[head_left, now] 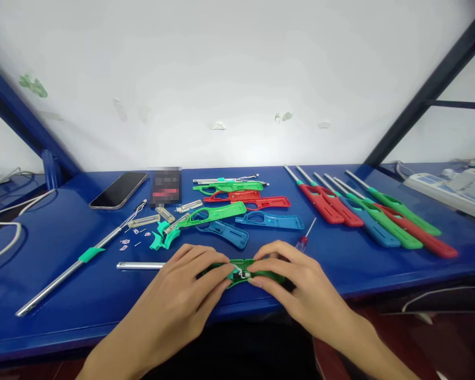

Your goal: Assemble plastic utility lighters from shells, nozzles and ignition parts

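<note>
Near the front edge of the blue table, an opened green lighter handle half [241, 263] lies between my hands. A metal lighter tube [140, 266] sticks out of it to the left, partly under my left hand. My left hand [190, 287] is closed on the left part of the handle, fingertips beside a white wire [237, 270]. With thumb and fingers pinched, my right hand [291, 274] grips a small igniter piece [243, 275] inside the handle. My fingers hide much of the handle's two ends.
Loose red, blue and green handle halves [269, 220] lie beyond my hands. Several assembled lighters [364, 211] are at right, with a screwdriver [305, 237] nearer. Leftward are a taped metal tube [63, 279], clear fuel tanks [144, 221], green caps [164, 236], small pink parts and a phone [119, 190].
</note>
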`<state>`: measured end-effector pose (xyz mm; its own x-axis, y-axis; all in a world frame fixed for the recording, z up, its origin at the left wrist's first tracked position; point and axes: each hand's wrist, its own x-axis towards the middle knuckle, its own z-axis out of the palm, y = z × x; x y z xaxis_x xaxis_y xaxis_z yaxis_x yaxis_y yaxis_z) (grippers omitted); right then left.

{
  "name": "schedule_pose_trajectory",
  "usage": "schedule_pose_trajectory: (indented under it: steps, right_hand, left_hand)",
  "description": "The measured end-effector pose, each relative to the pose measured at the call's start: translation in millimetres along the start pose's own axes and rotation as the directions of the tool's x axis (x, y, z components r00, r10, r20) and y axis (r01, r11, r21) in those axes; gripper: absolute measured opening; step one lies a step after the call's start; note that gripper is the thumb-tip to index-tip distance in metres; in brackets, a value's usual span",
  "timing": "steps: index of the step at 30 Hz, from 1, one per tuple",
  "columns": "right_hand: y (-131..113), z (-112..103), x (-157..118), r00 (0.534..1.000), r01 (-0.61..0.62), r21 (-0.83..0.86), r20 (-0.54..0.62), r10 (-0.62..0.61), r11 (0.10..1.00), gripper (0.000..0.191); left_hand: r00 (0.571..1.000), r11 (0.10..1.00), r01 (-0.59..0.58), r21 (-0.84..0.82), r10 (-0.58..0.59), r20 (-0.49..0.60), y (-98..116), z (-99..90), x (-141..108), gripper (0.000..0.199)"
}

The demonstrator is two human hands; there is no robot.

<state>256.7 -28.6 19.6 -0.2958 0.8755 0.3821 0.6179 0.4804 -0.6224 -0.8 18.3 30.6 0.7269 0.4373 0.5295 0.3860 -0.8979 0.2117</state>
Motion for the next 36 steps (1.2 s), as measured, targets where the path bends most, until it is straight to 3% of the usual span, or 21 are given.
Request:
schedule_pose_trajectory:
  steps: [10, 13, 18, 27, 33, 36]
  right_hand:
    - [2, 2, 0, 0.999, 0.033, -0.028, -0.007, -0.033, 0.999, 0.014]
    - [2, 3, -1, 0.999, 0.032, -0.033, -0.009, -0.032, 0.999, 0.014]
    - [2, 3, -1, 0.999, 0.034, -0.056, -0.005, -0.034, 0.998, 0.014]
    - [4, 5, -2, 0.999, 0.052, -0.079, -0.011, -0.053, 0.996, 0.015]
    - [6, 5, -3, 0.999, 0.044, -0.089, -0.026, -0.047, 0.995, 0.015]
    - [7, 6, -3, 0.998, 0.053, -0.096, -0.036, -0.056, 0.994, 0.015]
  left_hand:
    - [0.998, 0.995, -0.063, 0.083, 0.062, 0.014, 1, -6.2, -1, 0.026]
    - [0.999, 0.998, -0.036, 0.043, 0.035, 0.023, -2, -6.3, -4, 0.027]
    - [0.998, 0.999, 0.03, 0.028, -0.031, 0.056, -8, -0.9, -9, 0.052]
    - [0.995, 0.994, 0.102, 0.024, -0.102, 0.002, -17, 4.7, -14, 0.047]
    - [0.997, 0.978, 0.08, 0.191, -0.076, -0.028, -10, -8.2, -19, 0.056]
    - [0.991, 0.947, 0.117, 0.299, -0.092, -0.096, -14, -23.0, -17, 0.048]
